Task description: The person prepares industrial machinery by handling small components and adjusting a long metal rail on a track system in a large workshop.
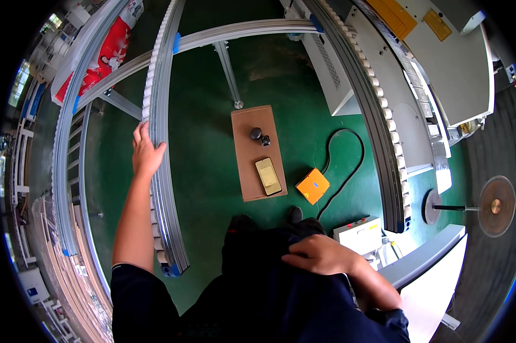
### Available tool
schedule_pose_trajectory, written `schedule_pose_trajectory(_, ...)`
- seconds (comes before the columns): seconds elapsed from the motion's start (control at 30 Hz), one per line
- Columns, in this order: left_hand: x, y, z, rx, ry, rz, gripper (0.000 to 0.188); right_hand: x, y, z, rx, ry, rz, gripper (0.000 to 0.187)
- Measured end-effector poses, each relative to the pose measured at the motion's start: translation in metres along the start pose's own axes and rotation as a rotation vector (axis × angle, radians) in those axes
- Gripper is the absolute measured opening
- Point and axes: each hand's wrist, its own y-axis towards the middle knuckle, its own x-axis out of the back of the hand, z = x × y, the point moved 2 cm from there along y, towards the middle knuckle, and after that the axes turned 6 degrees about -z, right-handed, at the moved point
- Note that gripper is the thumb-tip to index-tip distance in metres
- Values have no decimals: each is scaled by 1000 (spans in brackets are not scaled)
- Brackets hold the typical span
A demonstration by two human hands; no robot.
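Note:
My left hand (pixel 147 151) lies on an aluminium rail (pixel 162 171) lined with white rollers. Its thumb stands apart from the other fingers, and nothing is held in it. At my lap, over dark clothing, rests my right hand (pixel 321 255) with curled fingers; whatever is under them, if anything, is hidden. On the floor ahead, a flat brown cardboard piece (pixel 249 184) carries a phone (pixel 268 176) with a lit, yellowish screen. Two small dark round objects (pixel 259 135) sit further up the same cardboard.
An orange box (pixel 313 186) and a black cable (pixel 364 150) lie right of the cardboard. A second roller rail (pixel 378 137) runs along the right, joined by a crossbar (pixel 246 32). Nearby are a white box-shaped device (pixel 358 233), a round disc on a rod (pixel 496 206) and a ladder-like frame (pixel 78 154).

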Motion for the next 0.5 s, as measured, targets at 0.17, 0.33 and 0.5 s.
schedule_pose_trajectory(0.17, 1, 1, -2, 28, 48, 23, 79, -23, -19, -51, -326, 46, -114, 54)
schedule_pose_trajectory(0.33, -3, 0, 4, -9, 39, 0, 78, -38, -20, -92, -568, -127, -61, 58)
schedule_pose_trajectory(0.5, 1, -3, -1, 30, 35, 30, 78, -69, -25, -171, -530, -255, 3, 59)
